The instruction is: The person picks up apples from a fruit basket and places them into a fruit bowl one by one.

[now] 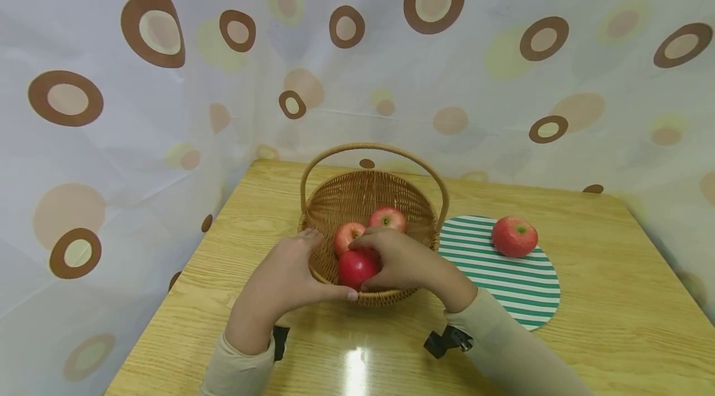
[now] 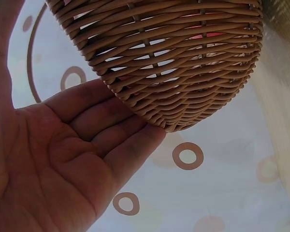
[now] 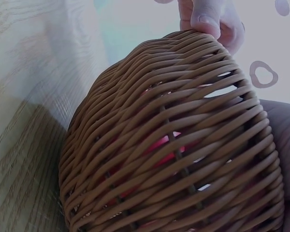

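Observation:
A brown wicker basket (image 1: 371, 188) with an arched handle stands on the table, two pinkish apples (image 1: 388, 220) lying inside. My right hand (image 1: 404, 262) reaches over its front rim, fingers and thumb curled round a darker red apple (image 1: 355, 270) low in the basket. My left hand (image 1: 285, 275) rests against the basket's left front, its thumb stretched along the front rim. In the left wrist view the fingers (image 2: 113, 118) lie nearly straight against the woven rim. Through the weave in the right wrist view, bits of a red apple (image 3: 164, 143) show.
To the right, another apple (image 1: 514, 236) sits on a round green-and-white striped mat (image 1: 503, 284). The wooden table (image 1: 609, 297) carries everything. Behind and to the left hangs a white sheet (image 1: 368, 85) with brown ring prints.

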Available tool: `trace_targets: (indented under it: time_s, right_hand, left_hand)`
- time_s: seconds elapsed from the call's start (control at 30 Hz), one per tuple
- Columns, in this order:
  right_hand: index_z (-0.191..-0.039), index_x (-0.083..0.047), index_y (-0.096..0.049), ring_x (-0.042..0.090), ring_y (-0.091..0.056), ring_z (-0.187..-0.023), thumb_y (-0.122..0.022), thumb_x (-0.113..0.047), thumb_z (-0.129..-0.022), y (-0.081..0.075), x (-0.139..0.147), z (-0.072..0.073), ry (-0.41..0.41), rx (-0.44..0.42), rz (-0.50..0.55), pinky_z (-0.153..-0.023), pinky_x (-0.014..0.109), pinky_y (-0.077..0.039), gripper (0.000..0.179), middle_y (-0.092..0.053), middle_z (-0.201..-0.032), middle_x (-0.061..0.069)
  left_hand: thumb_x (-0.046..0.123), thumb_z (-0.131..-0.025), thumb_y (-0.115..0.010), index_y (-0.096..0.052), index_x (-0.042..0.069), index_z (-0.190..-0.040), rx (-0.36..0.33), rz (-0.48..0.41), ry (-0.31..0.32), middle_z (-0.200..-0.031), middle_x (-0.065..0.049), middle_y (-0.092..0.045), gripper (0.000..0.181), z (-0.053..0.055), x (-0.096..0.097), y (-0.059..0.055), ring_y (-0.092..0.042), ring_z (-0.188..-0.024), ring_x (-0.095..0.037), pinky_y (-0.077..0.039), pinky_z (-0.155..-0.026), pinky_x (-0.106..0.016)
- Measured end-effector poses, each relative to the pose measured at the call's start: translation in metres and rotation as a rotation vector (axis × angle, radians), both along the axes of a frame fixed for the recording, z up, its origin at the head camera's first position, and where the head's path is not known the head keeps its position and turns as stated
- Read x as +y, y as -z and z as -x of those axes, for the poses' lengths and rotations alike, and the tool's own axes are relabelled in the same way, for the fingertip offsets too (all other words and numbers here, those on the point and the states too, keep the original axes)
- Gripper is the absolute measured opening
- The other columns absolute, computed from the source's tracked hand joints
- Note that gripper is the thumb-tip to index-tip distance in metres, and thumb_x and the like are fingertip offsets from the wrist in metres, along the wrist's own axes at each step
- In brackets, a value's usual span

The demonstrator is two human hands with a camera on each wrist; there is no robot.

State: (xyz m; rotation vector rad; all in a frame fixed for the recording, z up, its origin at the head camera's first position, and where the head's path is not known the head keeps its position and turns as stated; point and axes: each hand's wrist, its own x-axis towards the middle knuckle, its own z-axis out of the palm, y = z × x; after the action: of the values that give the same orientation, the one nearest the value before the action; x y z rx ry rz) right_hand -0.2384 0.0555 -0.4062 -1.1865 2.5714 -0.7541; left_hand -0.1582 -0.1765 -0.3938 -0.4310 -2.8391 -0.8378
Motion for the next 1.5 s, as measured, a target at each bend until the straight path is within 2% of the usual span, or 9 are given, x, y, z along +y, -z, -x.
trace_targets:
  time_s: [0.27,0.37,0.63,0.73,1.03,1.17,1.23,1.37,1.5]
  right_hand:
    - [-0.135,-0.010,-0.072,0.021,-0.069,-0.115,-0.096,-0.024,-0.077,0.001,0.002,-0.002,0.001,0.045,0.047,-0.094,0.041,-0.062,0.065,-0.069,-0.135,0.006]
    - [-0.137,-0.009,-0.071,0.022,-0.070,-0.115,-0.096,-0.024,-0.077,-0.001,0.004,-0.003,0.008,0.054,0.067,-0.094,0.042,-0.062,0.066,-0.068,-0.138,0.007]
    - [-0.141,-0.011,-0.069,0.022,-0.068,-0.118,-0.095,-0.026,-0.079,-0.005,0.012,-0.005,0.026,0.089,0.113,-0.095,0.040,-0.062,0.069,-0.068,-0.136,0.006]
    - [-0.140,-0.013,-0.069,0.020,-0.068,-0.116,-0.095,-0.026,-0.079,-0.006,0.015,-0.004,0.023,0.106,0.142,-0.094,0.038,-0.062,0.067,-0.068,-0.133,0.004]
    - [-0.138,-0.011,-0.070,0.018,-0.068,-0.114,-0.095,-0.021,-0.079,-0.008,0.025,-0.006,0.029,0.141,0.256,-0.092,0.036,-0.062,0.065,-0.066,-0.134,0.003]
    - [-0.140,-0.013,-0.069,0.022,-0.068,-0.119,-0.096,-0.021,-0.080,-0.009,0.029,-0.009,0.062,0.152,0.304,-0.092,0.038,-0.063,0.066,-0.064,-0.142,0.004]
    - [-0.140,-0.013,-0.069,0.023,-0.068,-0.120,-0.096,-0.020,-0.080,-0.009,0.031,-0.010,0.078,0.170,0.335,-0.092,0.040,-0.063,0.067,-0.063,-0.144,0.005]
    - [-0.139,-0.011,-0.069,0.025,-0.069,-0.121,-0.097,-0.019,-0.078,-0.008,0.035,-0.010,0.094,0.229,0.405,-0.094,0.043,-0.063,0.068,-0.065,-0.141,0.006]
    - [-0.138,-0.010,-0.070,0.023,-0.069,-0.120,-0.098,-0.016,-0.077,-0.009,0.039,-0.011,0.102,0.269,0.471,-0.094,0.041,-0.064,0.068,-0.066,-0.137,0.005]
  left_hand:
    - [0.072,-0.060,-0.094,-0.071,0.012,-0.124,-0.001,-0.003,0.017,-0.111,0.001,-0.075,0.090,0.000,-0.001,0.000,-0.070,-0.101,-0.014,-0.060,-0.094,-0.037]
    - [0.073,-0.061,-0.093,-0.072,0.010,-0.128,-0.006,-0.008,0.015,-0.120,-0.002,-0.075,0.094,0.001,-0.002,0.001,-0.072,-0.110,-0.018,-0.060,-0.098,-0.040]
    - [0.073,-0.062,-0.093,-0.071,0.009,-0.119,-0.016,-0.027,0.010,-0.104,-0.001,-0.073,0.089,0.000,-0.003,-0.001,-0.067,-0.089,-0.015,-0.060,-0.087,-0.035]
    - [0.073,-0.062,-0.093,-0.070,0.006,-0.127,-0.023,-0.026,0.002,-0.114,-0.005,-0.075,0.096,0.000,-0.004,-0.002,-0.070,-0.096,-0.015,-0.061,-0.091,-0.038]
    - [0.074,-0.062,-0.092,-0.067,0.003,-0.138,-0.061,-0.031,-0.011,-0.129,-0.011,-0.074,0.107,0.000,-0.005,-0.001,-0.071,-0.111,-0.021,-0.060,-0.100,-0.043]
    - [0.075,-0.062,-0.091,-0.070,0.004,-0.132,-0.050,-0.028,-0.003,-0.119,-0.009,-0.076,0.101,0.001,-0.005,0.000,-0.071,-0.100,-0.020,-0.061,-0.093,-0.041]
    - [0.075,-0.062,-0.091,-0.070,0.003,-0.132,-0.046,-0.030,-0.004,-0.120,-0.010,-0.076,0.103,0.001,-0.005,0.000,-0.072,-0.103,-0.021,-0.061,-0.094,-0.042]
    - [0.077,-0.061,-0.091,-0.068,0.001,-0.136,-0.041,-0.029,-0.009,-0.128,-0.012,-0.075,0.109,0.002,-0.006,0.000,-0.073,-0.109,-0.023,-0.060,-0.098,-0.043]
    - [0.076,-0.061,-0.091,-0.070,0.003,-0.133,-0.043,-0.036,-0.001,-0.118,-0.009,-0.077,0.105,0.004,-0.006,0.001,-0.072,-0.098,-0.019,-0.061,-0.094,-0.041]
